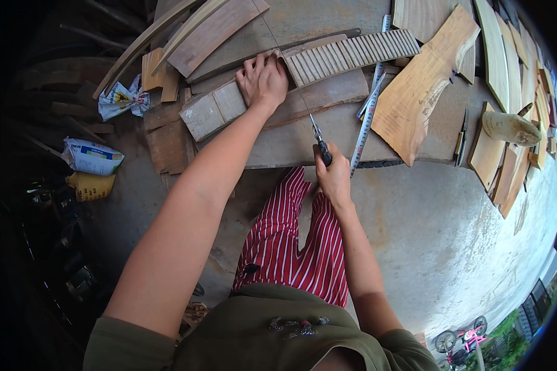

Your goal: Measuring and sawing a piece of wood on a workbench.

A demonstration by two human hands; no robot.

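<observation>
At your left: white-blue sack (94, 156) | yellow bag (91, 186) just beside it | at your right: pink bicycle (471, 339) | green plants (505, 335)

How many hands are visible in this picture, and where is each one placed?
2. The left hand rests on the pale wooden piece; the right hand, nearer to the body, grips the black handle of the saw. I see no others.

Workbench (339, 133): measuring tape (359, 143) across it; right of tape, live-edge board (408, 93), dark slim tool (462, 139); left, reddish plank (218, 36).
</observation>
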